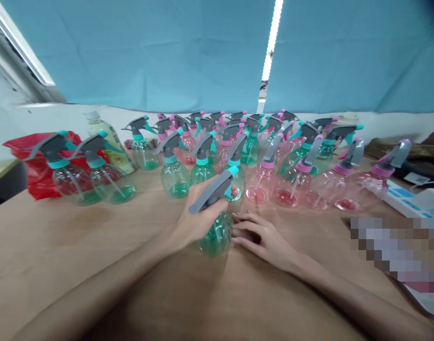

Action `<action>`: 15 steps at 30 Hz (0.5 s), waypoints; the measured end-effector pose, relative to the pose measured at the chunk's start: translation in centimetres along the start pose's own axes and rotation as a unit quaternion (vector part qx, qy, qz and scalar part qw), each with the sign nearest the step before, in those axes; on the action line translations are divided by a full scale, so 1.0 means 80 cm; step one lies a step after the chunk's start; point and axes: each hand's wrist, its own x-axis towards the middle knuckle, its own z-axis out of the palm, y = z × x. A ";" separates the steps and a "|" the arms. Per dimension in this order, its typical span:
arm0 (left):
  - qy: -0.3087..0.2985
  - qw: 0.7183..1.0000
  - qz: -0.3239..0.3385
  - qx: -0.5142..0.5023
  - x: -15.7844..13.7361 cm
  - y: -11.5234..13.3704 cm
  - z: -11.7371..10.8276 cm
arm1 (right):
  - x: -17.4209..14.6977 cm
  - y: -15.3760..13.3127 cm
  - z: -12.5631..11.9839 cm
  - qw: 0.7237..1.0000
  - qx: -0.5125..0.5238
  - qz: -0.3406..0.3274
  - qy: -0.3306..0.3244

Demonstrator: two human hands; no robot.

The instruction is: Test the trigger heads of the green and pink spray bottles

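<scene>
Fingers of the left hand [194,219] clamp the neck of a ribbed green plastic spray bottle [216,237], likely because it is narrowest there. Just right of that bottle, the right hand [271,239] curves, fingers apart, perhaps for steadying; behind it, clear pink spray bottles [262,182] line the brown wooden worktop [160,298].

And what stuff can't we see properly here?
All in the head view:
Collar of held green bottle: behind left hand.
Back-row bottles: bodies mostly hidden by nearer bottles.
Label on pale bottle: words too blurred.
Thing at right: pixel blocks cover it, edge cuts it off.
</scene>
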 end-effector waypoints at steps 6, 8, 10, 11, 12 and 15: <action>0.011 1.000 -0.004 -0.001 0.001 0.001 0.002 | 0.002 0.003 0.001 1.000 0.004 -0.001 0.011; 0.014 1.000 -0.005 -0.004 0.001 0.000 0.002 | 0.003 0.004 0.001 1.000 0.004 -0.002 0.014; 0.014 1.000 -0.004 -0.002 0.001 0.000 0.002 | 0.003 0.004 0.002 1.000 0.002 -0.005 0.014; 0.014 1.000 -0.003 -0.001 0.001 0.000 0.001 | 0.003 0.004 0.002 1.000 0.001 -0.006 0.014; 0.015 1.000 -0.001 0.001 0.001 0.000 0.001 | 0.003 0.004 0.003 1.000 -0.001 -0.006 0.013; 0.016 1.000 0.003 0.006 0.002 0.001 0.000 | 0.002 0.005 0.003 1.000 -0.007 -0.004 0.007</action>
